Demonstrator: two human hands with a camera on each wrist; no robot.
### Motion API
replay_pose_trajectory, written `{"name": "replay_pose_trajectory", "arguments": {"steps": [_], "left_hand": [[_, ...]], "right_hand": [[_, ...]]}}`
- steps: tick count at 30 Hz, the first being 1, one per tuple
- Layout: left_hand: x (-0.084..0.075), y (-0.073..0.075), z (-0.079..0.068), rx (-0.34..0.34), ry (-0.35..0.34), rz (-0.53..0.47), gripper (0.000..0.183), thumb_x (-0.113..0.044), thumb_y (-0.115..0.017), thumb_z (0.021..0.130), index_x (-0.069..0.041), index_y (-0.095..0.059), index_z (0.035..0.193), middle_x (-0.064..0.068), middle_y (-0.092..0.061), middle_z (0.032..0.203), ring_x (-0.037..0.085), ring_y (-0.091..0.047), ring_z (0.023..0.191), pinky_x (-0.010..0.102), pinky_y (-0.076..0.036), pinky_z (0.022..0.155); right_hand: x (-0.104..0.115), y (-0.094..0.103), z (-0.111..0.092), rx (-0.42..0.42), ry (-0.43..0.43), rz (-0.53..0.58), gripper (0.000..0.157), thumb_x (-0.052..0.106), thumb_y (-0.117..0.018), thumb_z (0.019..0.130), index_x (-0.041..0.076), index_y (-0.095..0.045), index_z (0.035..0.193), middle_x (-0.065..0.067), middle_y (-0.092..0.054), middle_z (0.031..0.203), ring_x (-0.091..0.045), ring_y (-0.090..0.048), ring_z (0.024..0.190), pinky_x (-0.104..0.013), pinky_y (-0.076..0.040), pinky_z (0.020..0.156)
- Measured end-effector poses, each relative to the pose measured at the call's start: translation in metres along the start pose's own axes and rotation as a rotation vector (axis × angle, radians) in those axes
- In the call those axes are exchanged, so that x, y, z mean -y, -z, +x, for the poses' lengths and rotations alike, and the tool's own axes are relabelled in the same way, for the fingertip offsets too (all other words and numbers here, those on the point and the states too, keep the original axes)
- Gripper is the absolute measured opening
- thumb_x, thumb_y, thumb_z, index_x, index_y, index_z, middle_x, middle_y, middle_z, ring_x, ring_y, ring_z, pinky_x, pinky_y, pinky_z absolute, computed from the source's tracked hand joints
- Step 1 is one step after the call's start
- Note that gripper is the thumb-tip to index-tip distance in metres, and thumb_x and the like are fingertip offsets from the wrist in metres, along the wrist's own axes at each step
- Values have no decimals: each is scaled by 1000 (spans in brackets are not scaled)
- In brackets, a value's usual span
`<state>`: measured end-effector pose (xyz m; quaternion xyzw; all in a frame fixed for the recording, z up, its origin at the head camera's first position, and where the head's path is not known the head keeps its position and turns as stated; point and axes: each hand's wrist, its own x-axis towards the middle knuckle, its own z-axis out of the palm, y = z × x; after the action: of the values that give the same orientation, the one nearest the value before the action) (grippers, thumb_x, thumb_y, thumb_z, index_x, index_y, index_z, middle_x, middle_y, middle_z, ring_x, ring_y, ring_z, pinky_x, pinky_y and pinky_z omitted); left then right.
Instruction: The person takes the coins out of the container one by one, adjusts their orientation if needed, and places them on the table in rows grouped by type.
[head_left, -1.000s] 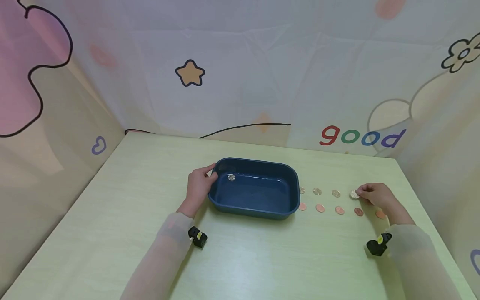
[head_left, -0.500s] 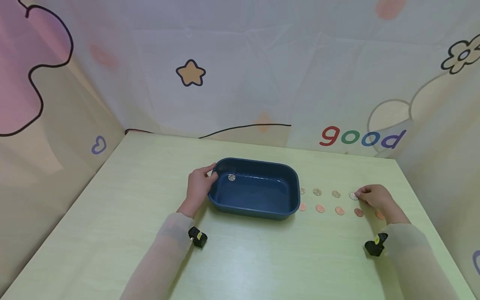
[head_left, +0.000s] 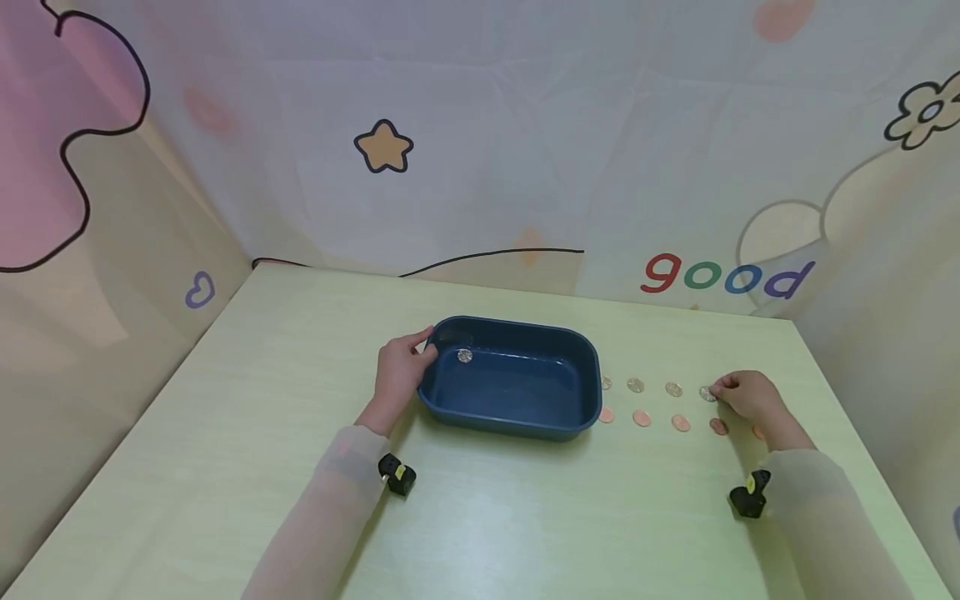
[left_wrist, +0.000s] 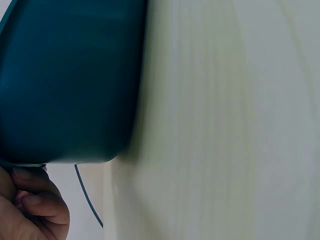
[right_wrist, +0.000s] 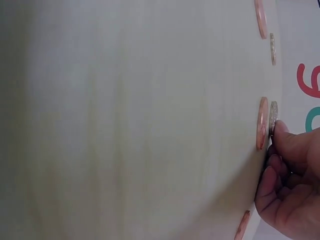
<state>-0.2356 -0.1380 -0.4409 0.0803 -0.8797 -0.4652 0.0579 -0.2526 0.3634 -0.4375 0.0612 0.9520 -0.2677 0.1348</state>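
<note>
My left hand (head_left: 399,371) grips the left end of a deep blue rectangular tray (head_left: 510,421), thumb at its rim. In the left wrist view the curled fingers (left_wrist: 45,200) show right by the tray's corner. A single silver coin (head_left: 465,356) lies inside the tray near its left end. To the right, my right hand (head_left: 753,396) holds another silver coin (head_left: 707,393) by its edge between thumb and fingertips, close over the table. In the right wrist view the thumb meets that silver coin (right_wrist: 273,117), beside a copper coin (right_wrist: 262,123).
Silver coins (head_left: 673,389) form a row on the table (head_left: 480,517) right of the tray. Nearer me runs a row of several copper coins (head_left: 680,423); the rightmost is partly hidden by the right hand. A printed cloth (head_left: 480,167) stands behind the table.
My right hand has shifted slightly left and toward me, and the silver coin at its fingertips sits a little lower. The left hand and the tray have stayed in place.
</note>
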Motion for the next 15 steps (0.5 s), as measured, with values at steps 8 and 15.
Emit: {"name": "replay_pose_trajectory", "arguments": {"steps": [8,15], "left_hand": [[0,0,-1,-5,-10,-3,44,-13,-61,92,-9,-66,135,-6,-35,54,10,-34,51,21,-26,49],[0,0,-1,-9,-11,-5,44,-13,-61,92,-10,-67,135,-6,-35,54,9,-33,50,21,-26,49]], "right_hand": [[1,-3,-2,-29,28,-68,28,12,-52,104,-15,-60,106,-33,-59,104,-37,-54,90,-43,-46,80],[1,-4,-2,-36,34,-81,26,11,-52,103,-14,-59,104,-29,-60,98,-35,-54,86,-36,-43,75]]}}
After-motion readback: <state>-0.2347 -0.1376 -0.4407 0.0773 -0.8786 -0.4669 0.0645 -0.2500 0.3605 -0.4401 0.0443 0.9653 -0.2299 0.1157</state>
